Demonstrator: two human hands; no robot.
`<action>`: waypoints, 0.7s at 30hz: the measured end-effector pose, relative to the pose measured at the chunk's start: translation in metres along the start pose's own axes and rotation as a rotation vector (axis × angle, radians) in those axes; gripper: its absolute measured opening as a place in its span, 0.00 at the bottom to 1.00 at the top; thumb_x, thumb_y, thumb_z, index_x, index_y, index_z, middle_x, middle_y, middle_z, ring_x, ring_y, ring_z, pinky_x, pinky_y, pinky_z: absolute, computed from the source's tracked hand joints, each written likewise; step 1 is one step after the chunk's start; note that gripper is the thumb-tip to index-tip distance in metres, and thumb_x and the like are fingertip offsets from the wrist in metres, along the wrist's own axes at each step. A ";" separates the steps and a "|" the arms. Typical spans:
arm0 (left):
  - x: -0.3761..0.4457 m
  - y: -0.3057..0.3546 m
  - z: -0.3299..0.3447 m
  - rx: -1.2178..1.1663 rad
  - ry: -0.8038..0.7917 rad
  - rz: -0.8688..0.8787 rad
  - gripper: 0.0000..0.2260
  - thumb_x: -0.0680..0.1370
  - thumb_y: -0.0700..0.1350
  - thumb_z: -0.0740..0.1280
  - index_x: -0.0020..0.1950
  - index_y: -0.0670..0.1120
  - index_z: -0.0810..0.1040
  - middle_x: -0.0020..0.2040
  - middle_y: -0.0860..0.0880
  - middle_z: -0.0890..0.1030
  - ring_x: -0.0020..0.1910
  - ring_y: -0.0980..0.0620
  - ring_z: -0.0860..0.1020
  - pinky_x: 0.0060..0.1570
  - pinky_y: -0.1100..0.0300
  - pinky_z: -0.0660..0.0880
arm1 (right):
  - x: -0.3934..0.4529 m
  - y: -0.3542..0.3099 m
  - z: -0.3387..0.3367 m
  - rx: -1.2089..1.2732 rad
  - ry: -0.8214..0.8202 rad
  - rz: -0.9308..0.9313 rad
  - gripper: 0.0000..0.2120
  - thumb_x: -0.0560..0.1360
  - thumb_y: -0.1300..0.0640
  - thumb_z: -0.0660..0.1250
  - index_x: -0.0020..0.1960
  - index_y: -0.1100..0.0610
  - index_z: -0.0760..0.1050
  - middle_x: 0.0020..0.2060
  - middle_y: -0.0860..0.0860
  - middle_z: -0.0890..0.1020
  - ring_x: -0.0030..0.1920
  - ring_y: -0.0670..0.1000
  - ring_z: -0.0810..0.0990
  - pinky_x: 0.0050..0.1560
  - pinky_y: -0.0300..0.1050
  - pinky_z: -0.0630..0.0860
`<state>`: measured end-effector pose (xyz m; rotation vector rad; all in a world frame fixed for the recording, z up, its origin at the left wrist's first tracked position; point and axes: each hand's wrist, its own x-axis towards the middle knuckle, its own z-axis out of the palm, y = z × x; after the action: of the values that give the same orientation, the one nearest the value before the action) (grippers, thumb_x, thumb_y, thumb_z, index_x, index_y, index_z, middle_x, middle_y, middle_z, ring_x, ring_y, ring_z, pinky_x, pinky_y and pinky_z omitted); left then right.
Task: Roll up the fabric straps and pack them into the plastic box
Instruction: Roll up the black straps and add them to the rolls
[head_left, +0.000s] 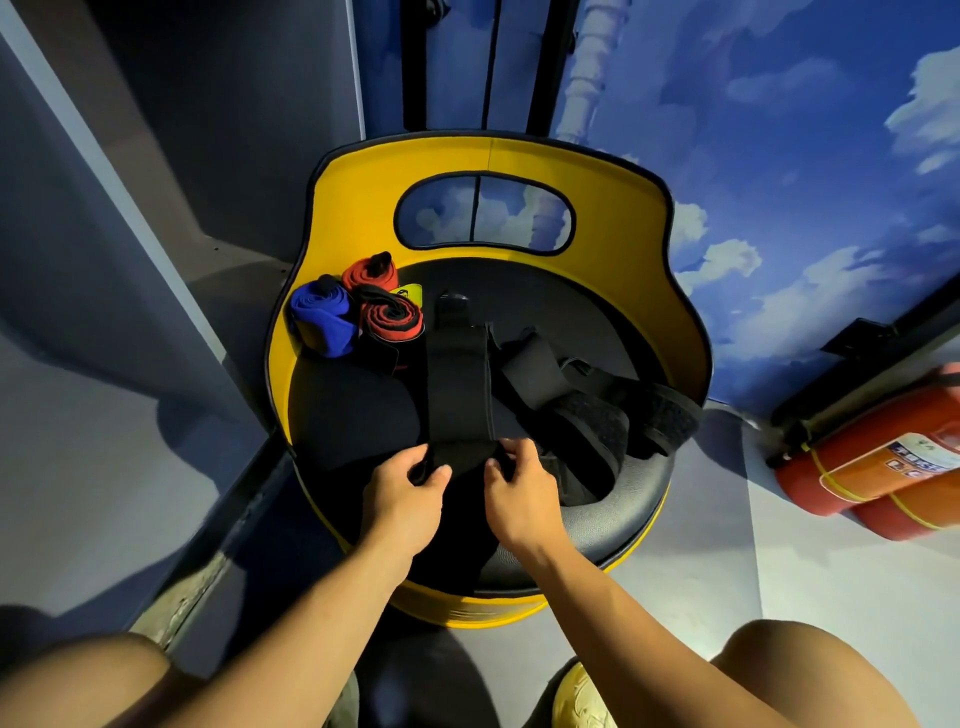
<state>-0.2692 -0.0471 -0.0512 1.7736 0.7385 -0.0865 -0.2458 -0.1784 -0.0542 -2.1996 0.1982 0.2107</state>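
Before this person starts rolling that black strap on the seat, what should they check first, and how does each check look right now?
1. Both hands on the strap end: ok, left hand and right hand pinch the black strap.
2. Strap lies flat and straight: ok, it runs away across the seat.
3. Free of the other black straps: cannot tell, they lie close beside it.
4. Finished rolls out of the way: ok, blue roll and red rolls sit at the back left.
5. Plastic box within reach: cannot tell, none in view.

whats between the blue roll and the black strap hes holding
In the head view, two red-and-black rolls lie between the blue roll and the black strap.
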 end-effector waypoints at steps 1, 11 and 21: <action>-0.002 0.000 0.000 -0.038 -0.005 -0.010 0.21 0.79 0.45 0.71 0.72 0.51 0.75 0.69 0.50 0.77 0.67 0.49 0.75 0.62 0.57 0.73 | -0.004 0.000 -0.002 0.053 -0.021 0.024 0.14 0.81 0.57 0.63 0.66 0.54 0.71 0.58 0.55 0.83 0.58 0.57 0.80 0.51 0.42 0.72; -0.018 -0.010 -0.015 -0.041 -0.059 0.023 0.18 0.79 0.43 0.70 0.69 0.50 0.77 0.65 0.51 0.79 0.64 0.48 0.77 0.64 0.54 0.74 | -0.023 0.010 -0.013 0.098 -0.084 0.015 0.14 0.78 0.58 0.66 0.63 0.55 0.73 0.57 0.51 0.83 0.59 0.52 0.80 0.61 0.49 0.76; -0.006 -0.002 -0.010 0.136 0.088 0.121 0.13 0.78 0.54 0.71 0.60 0.50 0.84 0.59 0.49 0.83 0.55 0.49 0.79 0.56 0.55 0.77 | 0.000 0.012 -0.009 -0.085 0.032 -0.110 0.10 0.79 0.45 0.67 0.53 0.52 0.76 0.48 0.51 0.85 0.52 0.56 0.82 0.48 0.47 0.75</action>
<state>-0.2781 -0.0403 -0.0471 1.9587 0.7000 0.0237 -0.2473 -0.1926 -0.0579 -2.2921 0.0867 0.1252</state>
